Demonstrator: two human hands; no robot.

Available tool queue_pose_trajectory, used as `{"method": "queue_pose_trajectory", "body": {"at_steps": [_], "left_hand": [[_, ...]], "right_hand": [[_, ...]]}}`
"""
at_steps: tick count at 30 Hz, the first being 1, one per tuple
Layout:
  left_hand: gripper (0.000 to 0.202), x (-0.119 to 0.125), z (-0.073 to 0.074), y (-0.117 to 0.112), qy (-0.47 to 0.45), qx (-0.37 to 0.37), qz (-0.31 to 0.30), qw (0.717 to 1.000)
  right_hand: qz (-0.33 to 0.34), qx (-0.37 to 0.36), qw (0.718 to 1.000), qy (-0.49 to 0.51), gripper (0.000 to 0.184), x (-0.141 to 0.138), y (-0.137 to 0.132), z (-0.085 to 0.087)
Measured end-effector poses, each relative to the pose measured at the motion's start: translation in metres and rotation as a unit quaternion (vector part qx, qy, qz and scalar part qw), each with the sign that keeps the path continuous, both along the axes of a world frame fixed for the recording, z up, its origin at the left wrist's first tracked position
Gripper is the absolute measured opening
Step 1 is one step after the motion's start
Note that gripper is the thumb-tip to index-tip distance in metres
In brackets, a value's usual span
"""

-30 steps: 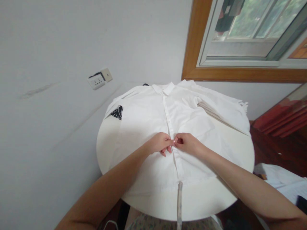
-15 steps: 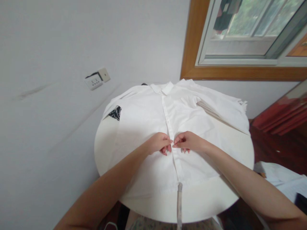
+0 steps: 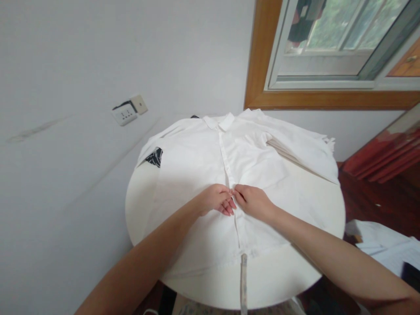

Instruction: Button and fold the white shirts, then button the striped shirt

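Observation:
A white long-sleeved shirt [image 3: 193,153] lies front side up over a round white table [image 3: 210,286], its collar at the far side. Both of my hands meet at the front placket, a little below the middle. The fingers of my left hand [image 3: 216,199] pinch the placket edge from the left. From the right, my right hand [image 3: 252,200] grips the placket with its back turned up and most fingertips hidden. Any button between the fingers is too small to make out. Above the hands the placket runs closed toward the collar; below them its edges lie slightly apart.
A narrow pale strip [image 3: 243,280] hangs over the table's near edge below the hem. Black patterned cloth [image 3: 155,156] shows by the left sleeve. Behind the table are a wall with a socket [image 3: 124,113] and a wood-framed window [image 3: 328,99]. Papers [image 3: 387,245] lie at right.
My right hand has rolled over so its back faces up, and its fingers have come against my left fingertips. My left hand stays pinched at the placket. The view has shifted slightly.

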State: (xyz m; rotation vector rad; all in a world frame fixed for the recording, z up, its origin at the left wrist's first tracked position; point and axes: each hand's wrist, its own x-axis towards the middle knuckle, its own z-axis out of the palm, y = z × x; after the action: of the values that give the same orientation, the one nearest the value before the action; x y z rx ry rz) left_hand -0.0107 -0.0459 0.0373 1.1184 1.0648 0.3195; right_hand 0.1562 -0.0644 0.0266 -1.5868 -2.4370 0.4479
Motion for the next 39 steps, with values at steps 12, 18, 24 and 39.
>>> {"method": "queue_pose_trajectory", "body": {"at_steps": [12,18,24,39], "left_hand": [[0.029,-0.007,-0.002,0.002,0.062,0.059,-0.059,0.995],[0.032,-0.007,0.008,0.002,0.048,0.025,-0.051,0.997],[0.039,-0.007,-0.001,0.004,0.051,0.042,-0.071,0.995],[0.033,-0.016,0.009,0.010,0.241,0.559,0.012,0.793]], "right_hand": [[-0.003,-0.052,0.994,0.092,0.033,0.004,0.009,-0.002],[-0.004,-0.128,0.977,0.171,0.040,0.009,0.013,-0.006],[-0.008,-0.122,0.981,0.151,0.038,0.006,0.011,-0.001],[0.024,0.121,0.991,0.044,0.034,0.032,0.020,0.009]]}}
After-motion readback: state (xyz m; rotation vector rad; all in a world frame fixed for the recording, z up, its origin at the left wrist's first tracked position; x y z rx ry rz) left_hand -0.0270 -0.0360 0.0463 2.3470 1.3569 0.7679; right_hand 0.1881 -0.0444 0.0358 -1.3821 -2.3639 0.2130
